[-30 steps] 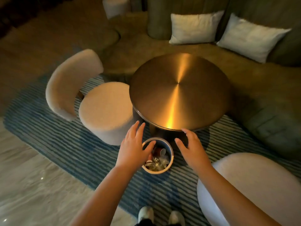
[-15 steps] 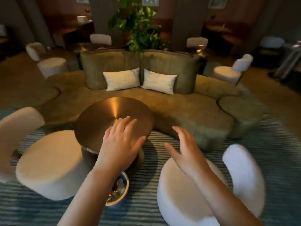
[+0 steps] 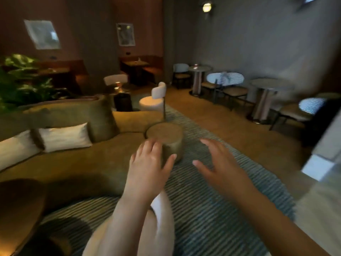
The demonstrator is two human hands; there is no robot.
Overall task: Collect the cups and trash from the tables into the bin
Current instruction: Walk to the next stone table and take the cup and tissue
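Since the earlier frame the view has been swung to the right. The brass table (image 3: 16,206) has been carried to the near left edge, and the bin that stood beside it is no longer in view.

Both hands have been kept raised ahead of the body, over the striped rug (image 3: 212,209). The left hand (image 3: 147,163) is held flat, fingers loosely spread and thumb out, with nothing gripped. The right hand (image 3: 219,167) is likewise empty, its fingers spread and slightly curved. They are judged to be held so for balance through the turn, and kept free for the next pickup.

On a far round table (image 3: 200,68) by the right wall a small reddish thing (image 3: 196,65) is seen. It may be a cup, but it is too blurred to be told. A small coppery thing (image 3: 117,84) is also seen beyond the sofa (image 3: 77,163), equally unclear.
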